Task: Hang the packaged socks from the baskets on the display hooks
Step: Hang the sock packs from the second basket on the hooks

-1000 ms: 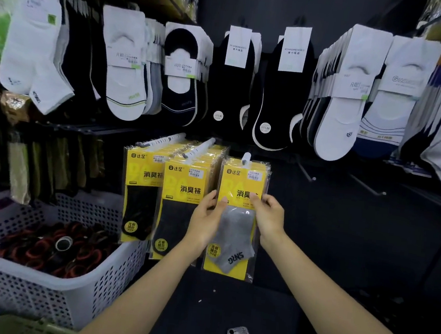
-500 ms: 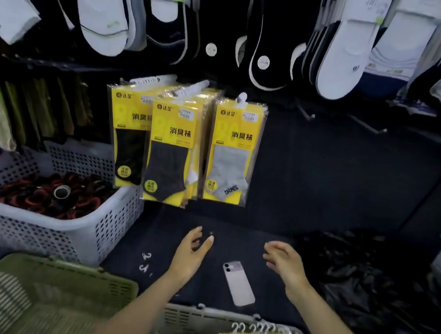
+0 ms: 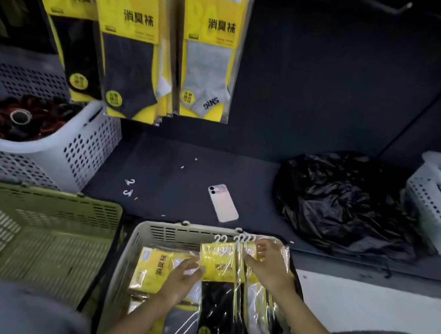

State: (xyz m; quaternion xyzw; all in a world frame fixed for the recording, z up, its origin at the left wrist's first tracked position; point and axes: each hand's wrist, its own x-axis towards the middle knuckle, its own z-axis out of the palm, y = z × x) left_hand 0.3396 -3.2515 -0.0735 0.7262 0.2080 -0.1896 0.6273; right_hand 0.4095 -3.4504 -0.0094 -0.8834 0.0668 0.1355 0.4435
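Observation:
A beige basket [image 3: 179,233] in front of me holds several yellow sock packs with white plastic hooks. An upright row of packs [image 3: 220,264] stands along its right side, and flat packs [image 3: 154,266] lie on its left. My left hand [image 3: 183,280] reaches in, fingers straight, touching the front pack of the row. My right hand [image 3: 268,267] lies over the tops of the upright packs, fingers spread among them. Above, yellow packs hang on the display: a grey-sock pack [image 3: 210,46], a dark-sock pack [image 3: 129,43] and a black-sock pack [image 3: 68,20].
A green basket [image 3: 47,203] sits left of the beige one. A white basket [image 3: 52,154] with red-black items stands at the left, another white basket [image 3: 438,206] at the right. A phone [image 3: 223,202] and a black plastic bag [image 3: 346,201] lie on the dark shelf.
My view dropped from the display to the baskets. Both hands left the hung grey-sock pack, came down past the phone and reached into the beige basket.

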